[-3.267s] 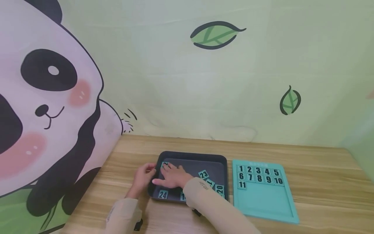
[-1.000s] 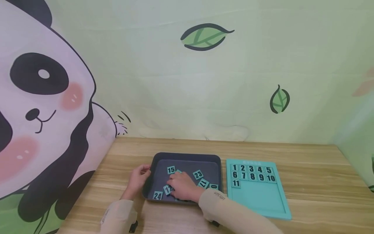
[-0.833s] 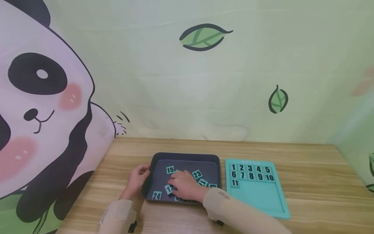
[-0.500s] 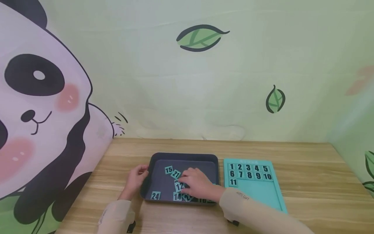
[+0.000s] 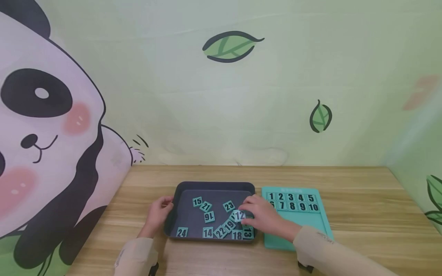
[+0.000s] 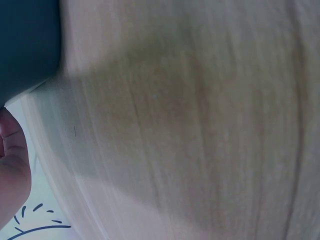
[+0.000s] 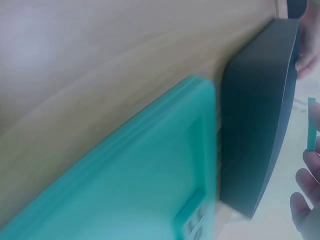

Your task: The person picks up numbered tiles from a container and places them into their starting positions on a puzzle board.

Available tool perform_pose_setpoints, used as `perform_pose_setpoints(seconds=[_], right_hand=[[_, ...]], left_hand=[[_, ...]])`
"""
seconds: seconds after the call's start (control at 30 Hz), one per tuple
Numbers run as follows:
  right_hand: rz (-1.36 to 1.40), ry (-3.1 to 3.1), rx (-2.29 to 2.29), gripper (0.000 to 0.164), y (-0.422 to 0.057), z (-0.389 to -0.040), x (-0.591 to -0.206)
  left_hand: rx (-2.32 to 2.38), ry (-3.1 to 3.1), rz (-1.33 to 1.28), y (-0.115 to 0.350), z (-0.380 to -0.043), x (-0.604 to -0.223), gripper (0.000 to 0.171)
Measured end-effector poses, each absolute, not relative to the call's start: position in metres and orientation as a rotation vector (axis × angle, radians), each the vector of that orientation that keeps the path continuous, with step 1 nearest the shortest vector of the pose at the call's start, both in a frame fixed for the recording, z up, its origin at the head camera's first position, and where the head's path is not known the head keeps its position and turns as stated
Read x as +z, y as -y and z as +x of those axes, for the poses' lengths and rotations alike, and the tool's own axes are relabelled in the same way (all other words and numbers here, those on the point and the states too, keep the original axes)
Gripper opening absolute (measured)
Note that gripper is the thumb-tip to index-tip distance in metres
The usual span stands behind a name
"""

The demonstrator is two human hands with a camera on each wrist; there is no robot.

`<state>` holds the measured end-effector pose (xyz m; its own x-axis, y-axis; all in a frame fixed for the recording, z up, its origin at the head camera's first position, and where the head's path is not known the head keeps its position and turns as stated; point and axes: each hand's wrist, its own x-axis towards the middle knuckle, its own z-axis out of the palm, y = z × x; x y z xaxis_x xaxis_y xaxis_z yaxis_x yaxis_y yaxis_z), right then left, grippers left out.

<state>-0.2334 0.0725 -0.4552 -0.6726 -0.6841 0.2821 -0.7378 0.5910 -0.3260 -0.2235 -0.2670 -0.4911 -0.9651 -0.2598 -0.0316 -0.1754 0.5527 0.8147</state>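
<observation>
In the head view, my right hand [image 5: 264, 214] pinches a teal number tile marked 12 [image 5: 239, 215] between thumb and fingers, over the right side of a dark tray [image 5: 214, 185]. The right wrist view shows this tile [image 7: 311, 125] edge-on, raised above the tray's rim. At the tray's left wall, my left hand [image 5: 159, 215] grips the rim. Several loose tiles lie in the tray, among them 15 [image 5: 197, 201], 21 [image 5: 205, 207], 23 [image 5: 228, 206], 14 [image 5: 208, 232] and 24 [image 5: 182, 232]. Another tile is partly hidden beneath the 12.
Right of the tray lies a teal board [image 5: 304, 219] with number tiles in rows at its far end; my right hand and forearm cover part of it. Both rest on a wooden table [image 5: 359, 207]. A wall cloth [image 5: 276, 96] with a panda and leaves stands behind.
My right hand spread and shifted tiles in the tray, then took hold of the 12 tile, lifted it and moved right toward the board. My left hand stays at the tray's left rim.
</observation>
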Motion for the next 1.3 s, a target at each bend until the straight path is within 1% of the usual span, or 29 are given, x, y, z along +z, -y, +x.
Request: perform_pose_setpoints(seconds=[0.4,0.73,0.97,1.3], right_hand=[[0.924,2.791,0.695,0.033,-0.123,-0.236,-0.459],[0.805,2.836,0.613,0.032,-0.159,-0.241,-0.482],[0.711,2.903,0.59,0.033,-0.171,-0.239,-0.489],[0.686,2.88,0.535,0.031,-0.175,-0.239,-0.498]], left_hand=[[-1.378,2.711,0.397,0.27,-0.224,-0.494,0.027],[-1.392,2.719,0.427,0.269,-0.224,-0.493,0.027],[-1.397,2.728,0.425,0.268,-0.225,-0.493,0.028],[-1.405,2.72,0.418,0.269,-0.225,-0.493,0.027]])
